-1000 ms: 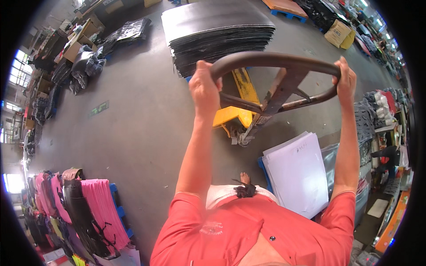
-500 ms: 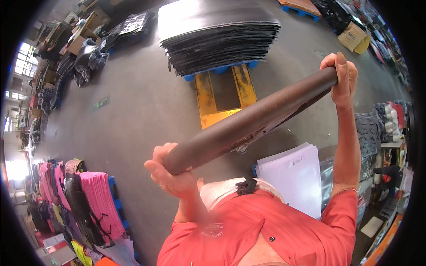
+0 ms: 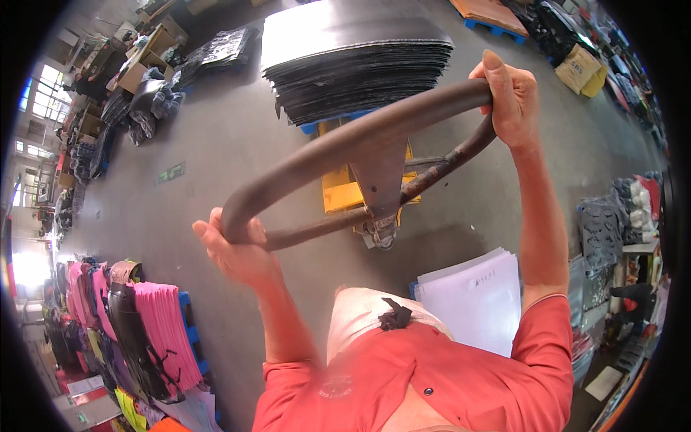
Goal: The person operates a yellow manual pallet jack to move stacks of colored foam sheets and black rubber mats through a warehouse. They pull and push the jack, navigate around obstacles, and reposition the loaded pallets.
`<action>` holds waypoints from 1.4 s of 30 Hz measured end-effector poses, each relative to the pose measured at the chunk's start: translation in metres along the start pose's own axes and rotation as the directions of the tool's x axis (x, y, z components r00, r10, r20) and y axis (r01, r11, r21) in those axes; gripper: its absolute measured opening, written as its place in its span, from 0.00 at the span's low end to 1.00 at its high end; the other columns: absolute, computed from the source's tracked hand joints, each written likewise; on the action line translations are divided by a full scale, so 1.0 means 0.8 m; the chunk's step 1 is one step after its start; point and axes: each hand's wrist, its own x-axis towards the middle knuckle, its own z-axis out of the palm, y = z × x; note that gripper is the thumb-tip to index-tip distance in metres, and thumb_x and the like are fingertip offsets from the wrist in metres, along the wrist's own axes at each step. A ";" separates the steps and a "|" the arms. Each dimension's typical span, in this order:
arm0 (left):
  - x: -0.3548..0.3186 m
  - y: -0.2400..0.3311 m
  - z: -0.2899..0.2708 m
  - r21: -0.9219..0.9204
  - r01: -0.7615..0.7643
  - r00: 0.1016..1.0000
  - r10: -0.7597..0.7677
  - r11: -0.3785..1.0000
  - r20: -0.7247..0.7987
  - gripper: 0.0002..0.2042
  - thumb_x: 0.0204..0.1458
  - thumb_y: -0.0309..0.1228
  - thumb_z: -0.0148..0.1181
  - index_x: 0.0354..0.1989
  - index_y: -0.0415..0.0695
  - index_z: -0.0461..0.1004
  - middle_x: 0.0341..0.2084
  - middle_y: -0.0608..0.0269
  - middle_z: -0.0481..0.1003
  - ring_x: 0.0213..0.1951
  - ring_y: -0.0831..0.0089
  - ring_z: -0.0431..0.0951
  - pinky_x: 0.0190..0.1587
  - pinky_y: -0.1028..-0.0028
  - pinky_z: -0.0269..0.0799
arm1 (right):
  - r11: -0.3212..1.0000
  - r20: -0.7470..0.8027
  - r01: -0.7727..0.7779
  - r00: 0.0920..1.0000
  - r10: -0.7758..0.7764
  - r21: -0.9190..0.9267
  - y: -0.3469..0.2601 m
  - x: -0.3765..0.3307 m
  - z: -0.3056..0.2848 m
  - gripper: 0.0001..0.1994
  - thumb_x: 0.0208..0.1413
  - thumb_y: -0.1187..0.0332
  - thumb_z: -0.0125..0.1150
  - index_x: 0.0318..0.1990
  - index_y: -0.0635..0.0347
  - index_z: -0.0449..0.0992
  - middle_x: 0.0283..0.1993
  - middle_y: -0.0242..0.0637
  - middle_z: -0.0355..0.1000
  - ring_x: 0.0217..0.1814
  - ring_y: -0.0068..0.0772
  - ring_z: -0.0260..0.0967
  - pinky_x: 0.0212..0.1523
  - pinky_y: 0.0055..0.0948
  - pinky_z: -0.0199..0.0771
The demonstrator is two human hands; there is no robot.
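Both my hands grip the dark brown loop-shaped handle (image 3: 360, 131) of a pallet jack, which is close to my eyes. My left hand (image 3: 241, 253) is closed round its lower left end. At its upper right end my right hand (image 3: 515, 101) is wrapped round the bar, thumb pointing up. Behind the loop shows the yellow body of the pallet jack (image 3: 342, 197), partly hidden by the handle. A tall stack of black sheets (image 3: 360, 79) rests on a blue pallet (image 3: 309, 129) just beyond it.
White sheets (image 3: 468, 299) are stacked close to my right side. On the left stand pink sheets (image 3: 167, 327) on a blue pallet. Dark bundles (image 3: 152, 108) lie far left; a tan sack (image 3: 577, 69) lies far right. Grey floor (image 3: 165, 216) runs between them.
The handle has tilted so that its open loop now shows. My right hand has moved left and slightly up, and my left hand has shifted left and slightly down. Both keep their grip.
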 end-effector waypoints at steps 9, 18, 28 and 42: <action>0.161 -0.069 0.037 -0.067 0.085 0.985 -0.073 0.994 0.156 0.29 0.69 0.53 0.33 0.23 0.43 0.66 0.10 0.68 0.60 0.13 0.79 0.57 0.17 0.76 0.50 | 0.976 -0.147 -0.039 0.989 0.008 -0.214 -0.004 0.028 0.052 0.28 0.71 0.49 0.47 0.21 0.62 0.70 0.16 0.22 0.58 0.20 0.13 0.53 0.21 0.21 0.51; 0.300 -0.162 0.137 -0.162 0.116 0.916 -0.043 0.980 0.398 0.30 0.69 0.51 0.32 0.23 0.42 0.69 0.10 0.65 0.63 0.12 0.77 0.59 0.16 0.75 0.52 | 0.859 -0.358 -0.208 0.933 0.031 -0.468 0.006 0.076 0.082 0.26 0.69 0.53 0.51 0.21 0.62 0.63 0.16 0.29 0.50 0.22 0.19 0.46 0.22 0.29 0.48; 0.342 -0.199 0.229 -0.111 0.091 0.904 -0.036 0.990 0.426 0.30 0.70 0.47 0.33 0.19 0.42 0.69 0.10 0.67 0.65 0.13 0.79 0.63 0.17 0.76 0.58 | 0.831 -0.448 -0.233 0.894 -0.022 -0.505 0.104 0.161 0.062 0.24 0.67 0.58 0.51 0.21 0.67 0.64 0.17 0.42 0.49 0.20 0.28 0.47 0.22 0.39 0.53; 0.393 -0.233 0.336 -0.129 0.125 0.940 -0.076 0.984 0.332 0.28 0.69 0.48 0.36 0.23 0.41 0.71 0.13 0.67 0.68 0.14 0.80 0.67 0.17 0.82 0.61 | 0.928 -0.334 -0.237 0.933 0.134 -0.288 0.227 0.306 0.028 0.28 0.67 0.52 0.49 0.17 0.62 0.67 0.12 0.28 0.60 0.16 0.18 0.59 0.19 0.26 0.59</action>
